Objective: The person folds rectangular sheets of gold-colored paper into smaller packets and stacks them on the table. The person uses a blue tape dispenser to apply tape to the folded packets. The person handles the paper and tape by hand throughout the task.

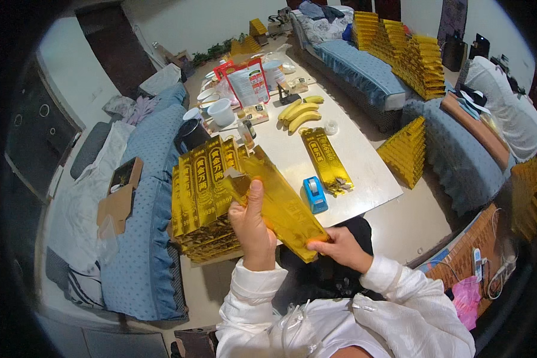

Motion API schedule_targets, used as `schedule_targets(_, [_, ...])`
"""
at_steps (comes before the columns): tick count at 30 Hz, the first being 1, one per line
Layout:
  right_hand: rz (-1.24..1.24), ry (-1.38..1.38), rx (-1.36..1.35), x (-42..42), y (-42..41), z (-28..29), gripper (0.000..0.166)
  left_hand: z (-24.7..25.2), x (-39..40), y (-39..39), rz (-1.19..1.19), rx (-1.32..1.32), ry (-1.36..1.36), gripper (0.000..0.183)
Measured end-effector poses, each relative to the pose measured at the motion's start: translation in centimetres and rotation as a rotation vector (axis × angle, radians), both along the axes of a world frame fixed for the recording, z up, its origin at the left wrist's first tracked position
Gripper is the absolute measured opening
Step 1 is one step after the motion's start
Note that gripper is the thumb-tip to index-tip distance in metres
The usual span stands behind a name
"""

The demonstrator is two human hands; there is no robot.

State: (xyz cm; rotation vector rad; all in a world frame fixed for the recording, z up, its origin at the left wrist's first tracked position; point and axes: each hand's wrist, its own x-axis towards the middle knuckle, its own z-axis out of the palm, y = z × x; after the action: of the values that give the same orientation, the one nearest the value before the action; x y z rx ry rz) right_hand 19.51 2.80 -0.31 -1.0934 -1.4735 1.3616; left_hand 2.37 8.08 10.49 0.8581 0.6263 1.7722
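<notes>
Between my hands is a long gold foil-paper piece (291,210), slightly blurred and tilted across my front. My left hand (253,223) grips its upper left part, thumb on top. Its lower right end is pinched by my right hand (340,246). Just left of my left hand rises a stack of gold printed paper boxes (201,188), set on the near left of the table. Beyond my right hand a blue tape dispenser (315,195) stands on the tabletop. Flat gold foil sheets (326,161) lie past it.
On the white table (362,179) are bananas (300,114), a tape roll (331,127), a red-and-white pouch (250,85), white tubs (221,112) and a dark mug (193,134). Blue-covered sofas (147,210) flank it. Gold stacks (405,152) stand at right.
</notes>
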Motion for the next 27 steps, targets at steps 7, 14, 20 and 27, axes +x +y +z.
schedule_targets(7, [-0.003, -0.205, 0.118, 0.6, -0.8, -4.0, 0.045, -3.8, 0.6, -2.0, -0.094, -0.117, 0.279, 0.038])
schedule_targets(14, [-0.083, -0.318, 0.738, 1.8, 1.2, 0.9, 0.067, -7.9, -1.4, -4.7, -0.271, -0.188, 0.575, 0.053])
schedule_targets(20, [-0.019, -0.473, 1.064, 1.1, 2.3, 4.1, 0.048, -10.8, -2.5, -5.3, -0.306, -0.212, 0.639, 0.058])
schedule_targets(27, [-0.004, -0.641, 1.185, 1.0, 2.0, 4.3, 0.048, -9.3, -3.3, -5.5, -0.403, -0.263, 0.725, 0.067])
